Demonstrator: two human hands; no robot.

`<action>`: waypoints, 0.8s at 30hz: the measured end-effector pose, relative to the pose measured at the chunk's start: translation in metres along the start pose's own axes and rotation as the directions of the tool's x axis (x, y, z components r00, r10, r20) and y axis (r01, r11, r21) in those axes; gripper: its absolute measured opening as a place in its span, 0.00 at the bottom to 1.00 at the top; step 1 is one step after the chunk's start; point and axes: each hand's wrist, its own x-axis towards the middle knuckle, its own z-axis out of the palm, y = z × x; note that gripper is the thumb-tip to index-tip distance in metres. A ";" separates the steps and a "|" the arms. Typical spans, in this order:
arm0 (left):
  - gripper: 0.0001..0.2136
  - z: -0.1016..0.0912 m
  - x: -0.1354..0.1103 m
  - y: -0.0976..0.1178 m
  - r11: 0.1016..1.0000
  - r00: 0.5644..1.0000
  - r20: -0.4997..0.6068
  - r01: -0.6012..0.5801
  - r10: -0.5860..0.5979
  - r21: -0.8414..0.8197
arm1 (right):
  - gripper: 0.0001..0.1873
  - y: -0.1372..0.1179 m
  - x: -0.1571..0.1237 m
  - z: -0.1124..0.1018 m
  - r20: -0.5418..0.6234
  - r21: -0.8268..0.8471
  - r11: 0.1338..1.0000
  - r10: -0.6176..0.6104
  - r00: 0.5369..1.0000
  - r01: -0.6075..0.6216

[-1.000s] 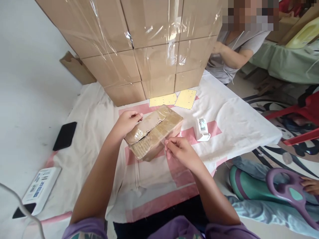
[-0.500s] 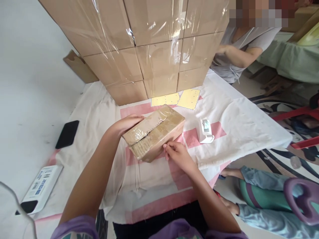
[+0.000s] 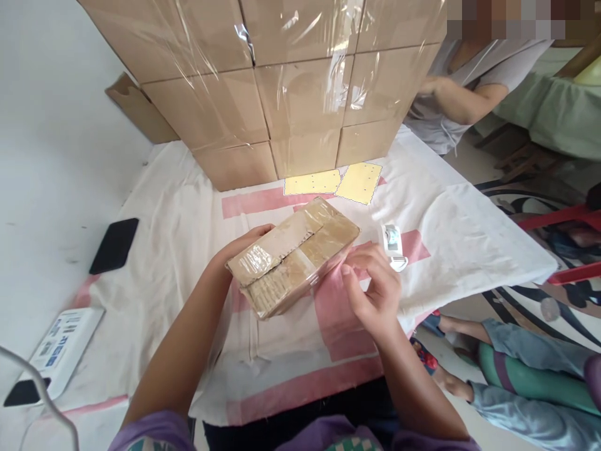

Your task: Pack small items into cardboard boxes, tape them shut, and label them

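A small cardboard box (image 3: 300, 250), tilted and wrapped in glossy clear tape, is held over the cloth-covered table. My left hand (image 3: 248, 238) grips its far left side; most of those fingers are hidden behind the box. Close to the box's near right edge is my right hand (image 3: 375, 282), with thumb and forefinger brought together in a pinch. What lies between those fingertips, if anything, is too fine to make out. A torn-looking flap seam runs along the top of the box. Beside my right hand stands a white tape dispenser (image 3: 393, 244).
A tall stack of taped cartons (image 3: 300, 119) stands at the back. Yellow cards (image 3: 359, 183) lie before it. On the left are a black phone (image 3: 114, 245) and a white device (image 3: 61, 351). Another person (image 3: 469, 94) is at the back right; someone's legs (image 3: 511, 351) show lower right.
My right hand has moved right, from the box's near side toward its right end. The box has shifted slightly right and down in view, still in my left hand.
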 end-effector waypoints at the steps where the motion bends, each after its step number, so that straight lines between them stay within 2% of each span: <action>1: 0.16 0.000 0.001 -0.003 0.996 0.998 0.052 0.048 -0.044 -0.072 | 0.06 -0.003 0.009 -0.003 0.015 -0.025 0.996 -0.082 0.997 0.082; 3: 0.18 0.001 0.004 -0.009 0.967 0.992 0.101 0.095 -0.073 -0.235 | 0.07 -0.009 0.025 -0.005 0.116 -0.081 0.976 -0.194 0.974 0.204; 5: 0.19 0.002 0.008 -0.018 0.930 0.997 0.072 0.046 -0.021 -0.366 | 0.11 -0.014 0.036 -0.002 0.312 -0.169 0.942 -0.227 0.923 0.289; 7: 0.20 0.003 0.011 -0.027 0.892 0.998 0.049 0.000 0.025 -0.452 | 0.16 -0.019 0.040 0.004 0.517 -0.269 0.897 -0.172 0.839 0.350; 9: 0.22 0.003 0.012 -0.035 0.867 0.998 0.020 -0.038 0.055 -0.497 | 0.20 -0.024 0.039 0.010 0.626 -0.350 0.859 -0.082 0.776 0.373; 11: 0.23 0.004 0.012 -0.040 0.851 0.997 -0.004 -0.067 0.076 -0.522 | 0.23 -0.028 0.036 0.014 0.656 -0.404 0.842 -0.004 0.754 0.356; 14: 0.24 0.005 0.011 -0.045 0.831 0.994 -0.003 -0.095 0.112 -0.548 | 0.23 -0.031 0.032 0.016 0.658 -0.451 0.835 0.070 0.750 0.317; 18: 0.22 0.007 0.014 -0.050 0.811 0.989 0.001 -0.122 0.150 -0.572 | 0.24 -0.031 0.032 0.016 0.660 -0.465 0.832 0.097 0.745 0.303; 24: 0.23 0.007 0.021 -0.058 0.777 0.985 -0.014 -0.143 0.170 -0.613 | 0.25 -0.042 0.033 0.018 0.680 -0.504 0.814 0.167 0.714 0.289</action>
